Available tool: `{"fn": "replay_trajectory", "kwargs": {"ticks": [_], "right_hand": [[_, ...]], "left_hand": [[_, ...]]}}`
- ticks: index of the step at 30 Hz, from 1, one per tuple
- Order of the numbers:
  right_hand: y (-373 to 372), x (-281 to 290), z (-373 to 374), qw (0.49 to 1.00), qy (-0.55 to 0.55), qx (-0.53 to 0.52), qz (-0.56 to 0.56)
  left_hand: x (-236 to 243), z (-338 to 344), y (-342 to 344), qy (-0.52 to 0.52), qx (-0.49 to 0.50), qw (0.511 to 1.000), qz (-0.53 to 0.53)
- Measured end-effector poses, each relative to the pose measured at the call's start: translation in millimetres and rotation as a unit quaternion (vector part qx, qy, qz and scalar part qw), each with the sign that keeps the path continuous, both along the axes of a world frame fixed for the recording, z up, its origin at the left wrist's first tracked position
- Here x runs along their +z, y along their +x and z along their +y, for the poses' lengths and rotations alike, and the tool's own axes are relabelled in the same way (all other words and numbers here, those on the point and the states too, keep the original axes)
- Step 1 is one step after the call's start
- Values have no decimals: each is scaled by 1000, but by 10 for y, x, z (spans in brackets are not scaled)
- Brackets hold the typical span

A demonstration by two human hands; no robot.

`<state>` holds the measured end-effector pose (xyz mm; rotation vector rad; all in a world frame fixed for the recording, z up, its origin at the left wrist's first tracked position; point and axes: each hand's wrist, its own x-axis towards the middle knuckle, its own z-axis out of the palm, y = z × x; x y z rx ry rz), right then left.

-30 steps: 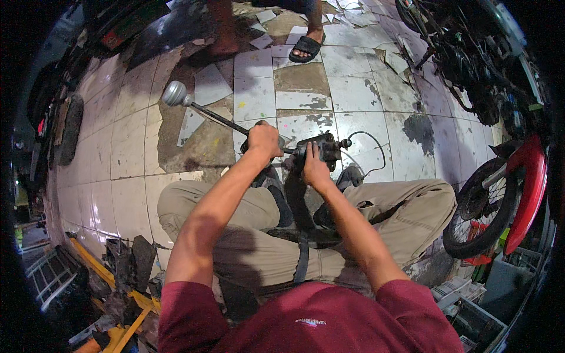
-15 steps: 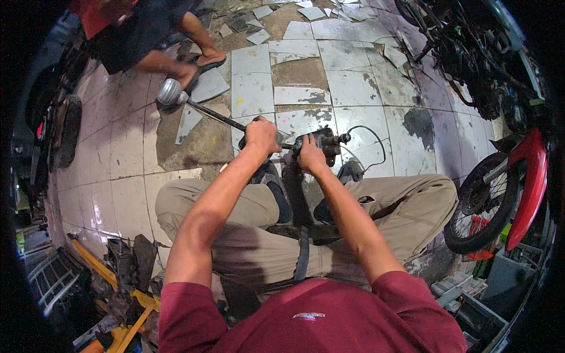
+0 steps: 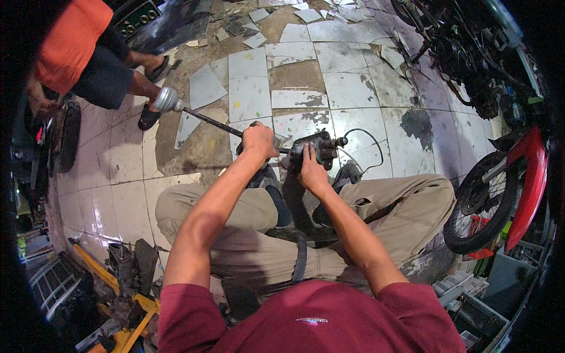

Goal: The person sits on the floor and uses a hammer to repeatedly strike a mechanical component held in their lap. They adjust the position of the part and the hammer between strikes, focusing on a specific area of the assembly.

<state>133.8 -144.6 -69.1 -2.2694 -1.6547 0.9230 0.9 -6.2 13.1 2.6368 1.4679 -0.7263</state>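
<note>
Silver is gleaming on the rounded end piece (image 3: 168,99) at far left, hanging over or lying on the tiled floor (image 3: 129,159); I cannot tell which. Rightward, the dark rod (image 3: 206,120) is passing beneath the left hand (image 3: 259,140), which is gripping it from above. Next, the right hand (image 3: 313,170) is resting its fingers on the dark housing (image 3: 325,152), which is sitting beneath and ahead of them; its thumb is hiding, so grip is unclear. Everything is looking heavy, rigid, possibly greasy; supporting both rod and housing is seeming safest. Rightmost, a thin cable (image 3: 381,147) is looping.
</note>
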Motion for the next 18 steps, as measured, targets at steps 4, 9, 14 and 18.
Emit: {"fn": "replay_trajectory", "kwargs": {"ticks": [4,9,14,18], "right_hand": [[215,-723,238,996,83,23,-20],[-12,-119,30,1000,-9,2,27],[155,-684,217,997,78,11,-21],[20,-474,142,999,43,4,12]], "left_hand": [[23,-18,68,2,-5,1000,-16],[-14,-31,-38,-2,0,1000,-12],[16,2,55,-5,-13,1000,-12],[-22,-17,-28,-1,-9,1000,-6]]}}
